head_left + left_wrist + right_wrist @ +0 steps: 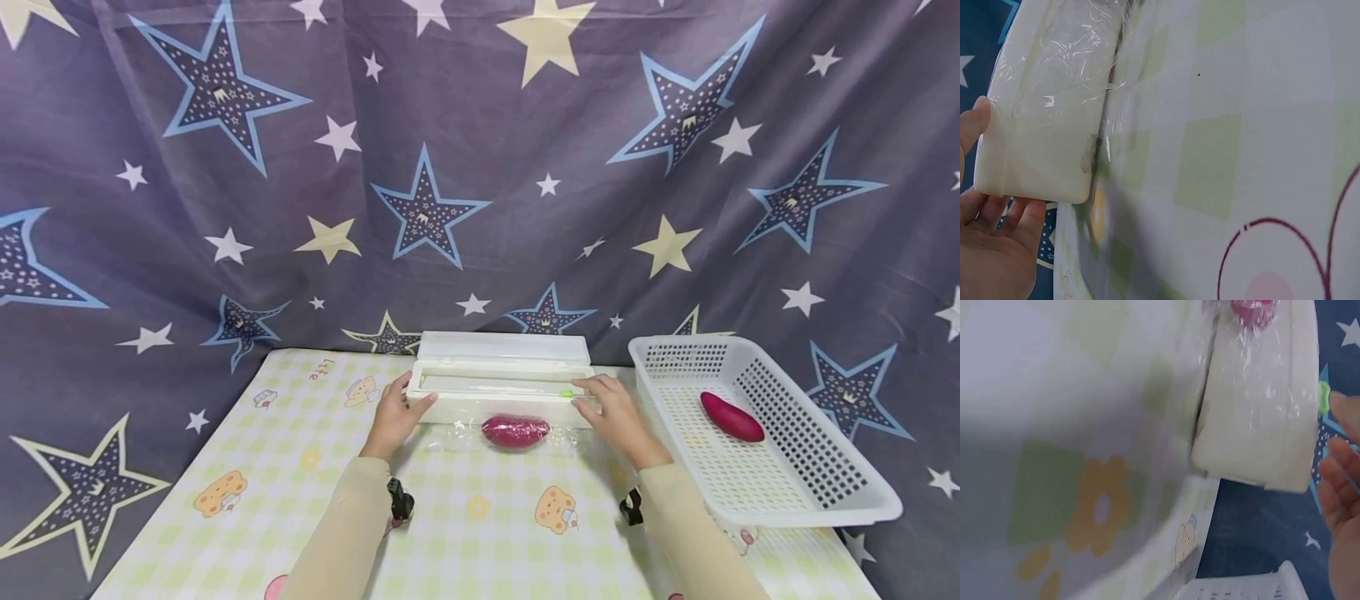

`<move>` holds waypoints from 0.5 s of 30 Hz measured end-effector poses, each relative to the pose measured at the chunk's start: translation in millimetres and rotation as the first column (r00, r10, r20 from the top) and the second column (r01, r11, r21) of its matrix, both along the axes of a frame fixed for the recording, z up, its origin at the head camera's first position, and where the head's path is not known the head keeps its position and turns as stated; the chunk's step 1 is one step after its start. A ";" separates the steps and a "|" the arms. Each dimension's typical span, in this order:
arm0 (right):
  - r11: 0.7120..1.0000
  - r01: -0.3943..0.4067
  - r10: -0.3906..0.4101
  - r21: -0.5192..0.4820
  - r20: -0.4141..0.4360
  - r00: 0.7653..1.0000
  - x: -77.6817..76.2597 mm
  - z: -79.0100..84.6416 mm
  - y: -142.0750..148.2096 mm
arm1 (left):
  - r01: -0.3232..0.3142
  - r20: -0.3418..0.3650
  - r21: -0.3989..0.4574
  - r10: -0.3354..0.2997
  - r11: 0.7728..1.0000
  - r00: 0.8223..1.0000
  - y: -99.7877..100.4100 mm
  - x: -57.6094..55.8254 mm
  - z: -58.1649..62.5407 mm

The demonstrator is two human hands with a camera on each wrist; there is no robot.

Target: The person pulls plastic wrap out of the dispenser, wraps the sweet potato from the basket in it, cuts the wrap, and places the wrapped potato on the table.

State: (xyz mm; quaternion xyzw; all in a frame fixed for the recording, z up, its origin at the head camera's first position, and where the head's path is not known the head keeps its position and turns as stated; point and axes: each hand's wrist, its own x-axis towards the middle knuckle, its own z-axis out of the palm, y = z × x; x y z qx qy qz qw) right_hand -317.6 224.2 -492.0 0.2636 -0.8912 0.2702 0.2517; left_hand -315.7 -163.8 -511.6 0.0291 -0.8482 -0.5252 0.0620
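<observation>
On a checked bench [480, 554], the left hand [393, 417] is clamped round the left end of a long white box [457, 410], its lid [502, 346] raised; just in front, between the hands, a dark pink oval [516, 432] glints under clear film [450, 435]; the right hand [618, 417], fingers apart, touches a green slider [566, 393]; farther right, a white basket [821, 437] holds another pink piece [732, 417].

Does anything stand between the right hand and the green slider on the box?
Nothing visible does: the right hand reaches right up to the slider, apparently touching it. The film-covered sweet potato lies in front of the box, clear of both.
</observation>
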 end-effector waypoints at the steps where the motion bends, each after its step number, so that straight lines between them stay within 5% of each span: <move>1: 1.000 0.008 -0.008 -0.016 0.001 1.000 0.6 0.5 -2.3 | -0.002 0.003 0.003 0.002 1.000 1.000 0.1 0.1 -0.2; 9: 0.998 0.037 -0.038 -0.052 -0.030 0.999 0.8 5.1 -21.5 | -0.002 -0.011 0.009 0.002 1.000 1.000 0.6 0.2 -1.6; 15: 0.996 0.083 -0.082 -0.015 0.030 0.996 -2.9 5.9 -25.7 | 0.004 -0.013 0.010 -0.003 1.000 1.000 0.6 0.6 -0.8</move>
